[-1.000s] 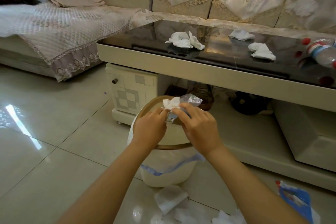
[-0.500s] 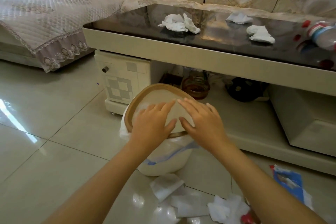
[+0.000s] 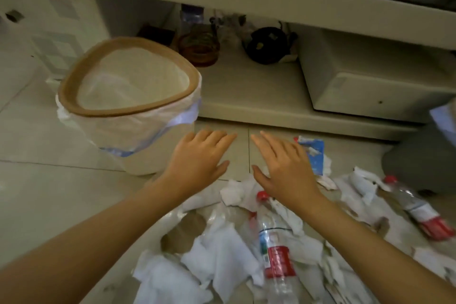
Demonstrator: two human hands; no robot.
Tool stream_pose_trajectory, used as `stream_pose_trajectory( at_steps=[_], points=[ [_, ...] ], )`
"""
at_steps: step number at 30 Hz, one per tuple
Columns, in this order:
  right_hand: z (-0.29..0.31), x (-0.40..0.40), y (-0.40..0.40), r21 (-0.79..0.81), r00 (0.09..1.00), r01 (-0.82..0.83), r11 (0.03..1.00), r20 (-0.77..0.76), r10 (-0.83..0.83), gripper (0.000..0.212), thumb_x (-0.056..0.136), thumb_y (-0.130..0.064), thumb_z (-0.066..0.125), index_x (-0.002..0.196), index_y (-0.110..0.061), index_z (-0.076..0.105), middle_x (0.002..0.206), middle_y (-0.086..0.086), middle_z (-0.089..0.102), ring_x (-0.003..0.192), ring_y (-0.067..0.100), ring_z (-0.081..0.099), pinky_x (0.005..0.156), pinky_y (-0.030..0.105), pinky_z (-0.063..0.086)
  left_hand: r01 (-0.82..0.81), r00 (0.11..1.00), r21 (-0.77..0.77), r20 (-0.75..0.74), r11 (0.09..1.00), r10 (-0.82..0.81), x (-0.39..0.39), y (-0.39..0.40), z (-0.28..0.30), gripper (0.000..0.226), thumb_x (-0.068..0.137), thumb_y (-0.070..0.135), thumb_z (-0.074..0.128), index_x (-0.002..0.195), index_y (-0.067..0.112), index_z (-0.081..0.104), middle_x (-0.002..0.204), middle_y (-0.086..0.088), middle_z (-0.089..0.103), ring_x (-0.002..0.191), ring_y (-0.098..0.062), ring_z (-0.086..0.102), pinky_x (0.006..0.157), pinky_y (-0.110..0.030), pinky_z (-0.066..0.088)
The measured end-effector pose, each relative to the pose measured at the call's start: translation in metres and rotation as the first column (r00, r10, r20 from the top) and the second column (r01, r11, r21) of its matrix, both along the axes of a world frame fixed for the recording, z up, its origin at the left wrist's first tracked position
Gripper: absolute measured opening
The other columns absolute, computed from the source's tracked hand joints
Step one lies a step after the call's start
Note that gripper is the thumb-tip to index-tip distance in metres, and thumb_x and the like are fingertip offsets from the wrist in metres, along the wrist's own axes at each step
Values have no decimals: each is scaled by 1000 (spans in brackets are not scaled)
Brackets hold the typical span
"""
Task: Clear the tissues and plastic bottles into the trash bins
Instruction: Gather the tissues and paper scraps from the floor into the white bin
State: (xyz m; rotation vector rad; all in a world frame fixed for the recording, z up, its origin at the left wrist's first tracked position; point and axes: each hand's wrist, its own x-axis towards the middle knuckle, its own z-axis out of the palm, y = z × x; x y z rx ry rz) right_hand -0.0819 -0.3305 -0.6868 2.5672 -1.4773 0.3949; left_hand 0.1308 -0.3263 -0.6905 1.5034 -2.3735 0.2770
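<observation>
A white trash bin (image 3: 103,108) with a brown rim and a plastic liner stands on the floor at the left. To its right my left hand (image 3: 199,155) and my right hand (image 3: 283,165) hover flat, fingers apart, holding nothing. Below them a heap of white tissues (image 3: 219,256) covers the floor. A clear plastic bottle (image 3: 276,252) with a red cap and red label lies in the heap under my right wrist. A second bottle (image 3: 417,207) lies at the right. A blue wrapper (image 3: 315,153) sits just beyond my right hand.
The coffee table's lower shelf (image 3: 254,91) runs behind the bin, holding a glass jar (image 3: 197,47), a black pot (image 3: 266,44) and a cream box (image 3: 370,81). A grey rounded object (image 3: 419,158) sits at the right edge. Tiled floor (image 3: 37,180) lies left of the bin.
The tissue and plastic I held over the bin are gone from my hands. Both hands have moved from above the bin to its right, over the floor litter. My view has tilted down.
</observation>
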Motion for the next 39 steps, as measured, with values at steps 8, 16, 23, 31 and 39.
stream_pose_trajectory(
  at_steps=[8,16,23,31,39],
  points=[
    [-56,-45,33,196,981,184,963,-101,-167,62,79,-43,70,132,-17,50,137,10,52,114,29,56,91,47,44,-26,977,303,210,953,-40,-29,9,-48,67,86,45,60,143,22,32,133,-4,50,112,-27,54,87,-41,47],
    [-90,-73,44,315,966,255,914,-114,-230,58,87,-54,42,133,-21,47,142,9,46,118,30,52,92,48,43,-61,911,422,393,905,-121,-66,-7,-90,82,87,56,54,149,26,9,148,-7,30,124,-32,42,95,-42,38],
    [-118,-95,41,431,952,304,850,-174,-252,67,81,-44,66,140,-23,41,151,11,32,129,32,43,101,53,35,-83,948,628,290,774,-134,-95,-17,-132,89,83,61,55,150,36,1,153,-8,21,129,-32,39,101,-43,37],
    [-122,-114,5,591,961,234,772,-261,-91,110,74,-43,77,149,-40,-4,158,-3,-19,145,28,6,110,58,21,-24,965,613,221,790,-142,-107,-24,-162,53,88,35,59,135,27,36,125,-8,44,102,-26,50,72,-34,51],
    [-139,-107,-10,629,968,183,756,-251,-25,121,66,-36,83,147,-44,-6,153,7,9,112,26,51,77,35,50,-18,979,533,183,846,-94,-83,-34,-139,36,91,37,56,121,17,53,114,-5,51,92,-24,55,67,-35,52]
  ],
)
